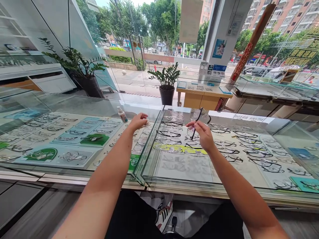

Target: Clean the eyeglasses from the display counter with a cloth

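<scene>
My right hand (pixel 204 133) pinches a pair of eyeglasses (pixel 196 114) by a dark temple arm, holding it above the right part of the glass display case. The glasses are tilted, with clear lenses and the other dark temple pointing up and away. My left hand (pixel 138 121) reaches over the left part of the case, its fingers loosely bent and apart, with nothing seen in them. Just left of it stands a small white spray bottle (pixel 122 114) with a printed label. Under the glass lie rows of eyeglass frames (pixel 170 133).
The glass case (pixel 143 177) spans the view, with a seam near the middle. Beyond it stand a potted plant (pixel 166 94), a second potted plant (pixel 86 84) and a wooden display table (pixel 203 99) with glasses. Large windows show the street.
</scene>
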